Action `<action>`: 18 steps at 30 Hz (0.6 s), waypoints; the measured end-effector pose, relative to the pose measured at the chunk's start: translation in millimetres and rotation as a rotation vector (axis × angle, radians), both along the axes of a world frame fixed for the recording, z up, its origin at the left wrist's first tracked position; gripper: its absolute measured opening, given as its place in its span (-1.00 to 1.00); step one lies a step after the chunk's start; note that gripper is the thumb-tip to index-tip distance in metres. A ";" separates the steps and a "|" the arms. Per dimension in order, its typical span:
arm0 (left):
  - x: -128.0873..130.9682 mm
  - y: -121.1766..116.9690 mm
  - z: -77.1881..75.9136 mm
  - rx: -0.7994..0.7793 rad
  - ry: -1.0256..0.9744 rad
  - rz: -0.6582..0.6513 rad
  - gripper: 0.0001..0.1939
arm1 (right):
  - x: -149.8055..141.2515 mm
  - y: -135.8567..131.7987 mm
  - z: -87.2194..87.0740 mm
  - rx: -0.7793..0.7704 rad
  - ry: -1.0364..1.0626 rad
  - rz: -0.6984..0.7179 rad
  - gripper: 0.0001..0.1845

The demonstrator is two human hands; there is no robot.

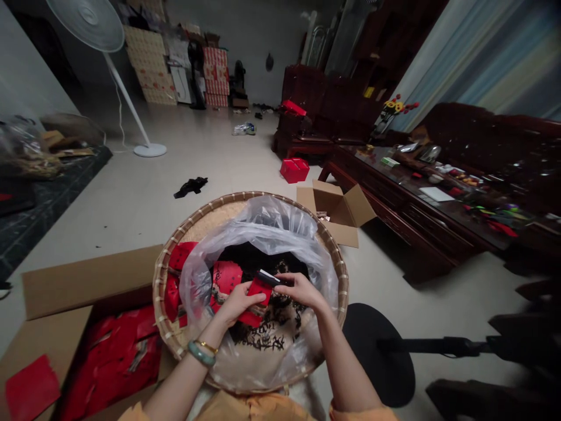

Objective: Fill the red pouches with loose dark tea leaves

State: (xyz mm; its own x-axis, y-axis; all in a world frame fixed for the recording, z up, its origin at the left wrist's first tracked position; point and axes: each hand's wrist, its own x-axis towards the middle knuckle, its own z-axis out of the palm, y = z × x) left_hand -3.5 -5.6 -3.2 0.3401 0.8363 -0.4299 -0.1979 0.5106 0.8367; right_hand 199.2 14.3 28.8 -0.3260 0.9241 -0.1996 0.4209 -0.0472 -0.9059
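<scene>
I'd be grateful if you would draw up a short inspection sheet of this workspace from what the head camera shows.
Surface: pale floor under a round woven bamboo tray.
Job's things: red paper packet with a black end; clear plastic bag in the tray, holding dark loose material; more red packets in a cardboard box.
Clutter: black cloth on the floor; small open carton; red box.
Hands: left hand and right hand both grip the packet above the bag.
Cables: white cord by the standing fan.
Surroundings: dark wooden table with scattered small items; stacked cartons by the far wall.
</scene>
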 end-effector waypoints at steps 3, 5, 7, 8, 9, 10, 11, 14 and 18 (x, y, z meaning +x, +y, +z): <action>2.1 -2.2 1.6 0.006 0.018 -0.001 -0.57 | -11.7 2.9 1.9 0.010 -0.032 0.007 -0.56; 2.1 -3.6 1.5 -0.006 0.032 0.013 -0.60 | -15.5 4.6 -1.7 0.016 -0.055 -0.020 -0.60; 1.6 -4.4 0.2 -0.015 0.044 0.019 -0.61 | -16.6 5.5 -5.9 0.025 -0.068 -0.043 -0.64; 1.4 -4.4 -0.5 -0.019 0.048 0.015 -0.60 | -16.5 5.5 -7.5 0.029 -0.071 -0.050 -0.65; 1.3 -4.2 -0.9 -0.022 0.047 0.010 -0.60 | -16.1 5.4 -8.5 0.033 -0.074 -0.054 -0.65; 1.3 -3.6 -1.1 -0.023 0.040 0.006 -0.59 | -15.8 5.2 -9.0 0.036 -0.078 -0.054 -0.65; 1.4 -2.6 -0.8 -0.021 0.022 0.008 -0.58 | -15.5 4.8 -9.1 0.038 -0.082 -0.053 -0.65; 1.7 2.7 2.7 -0.006 -0.074 0.067 -0.53 | -15.8 4.1 -8.5 0.030 -0.084 -0.037 -0.66; 1.2 10.3 8.0 -0.005 -0.112 0.142 -0.50 | -17.9 4.7 -11.2 0.036 -0.092 -0.043 -0.65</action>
State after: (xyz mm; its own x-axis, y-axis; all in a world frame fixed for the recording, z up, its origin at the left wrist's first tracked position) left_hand -2.3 4.7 4.8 0.2650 0.8772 -0.4005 -0.3600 0.4753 0.8028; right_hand 181.3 19.0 17.6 -0.2679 0.9439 -0.1929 0.5011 -0.0345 -0.8647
